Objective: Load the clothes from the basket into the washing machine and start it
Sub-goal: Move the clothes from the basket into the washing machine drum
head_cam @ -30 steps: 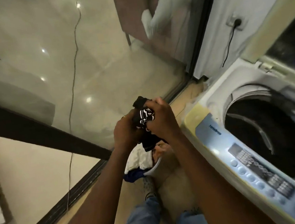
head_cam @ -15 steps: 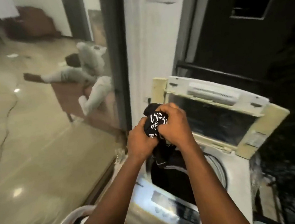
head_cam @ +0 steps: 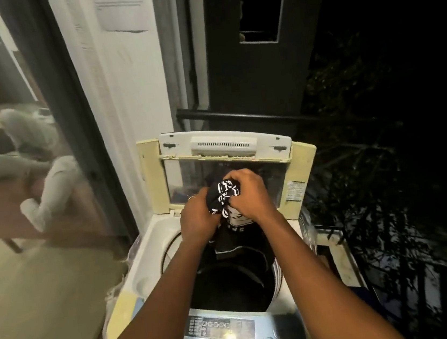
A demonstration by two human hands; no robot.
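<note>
Left hand [head_cam: 199, 220] and right hand [head_cam: 247, 191] clutch the black shirt [head_cam: 227, 195], seemingly soft, light and floppy, best held bunched, with the drum [head_cam: 231, 289] at six o'clock.

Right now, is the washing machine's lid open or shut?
Open: the lid stands upright behind the drum, whose dark mouth is exposed.

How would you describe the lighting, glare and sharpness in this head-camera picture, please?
Head view: the right side is nearly black; a glare spot washes out part of the control panel; the glass door shows smeared, soft shapes; the wide lens curves its dark frame; the left hand, right hand and black garment are fairly sharp.
</note>
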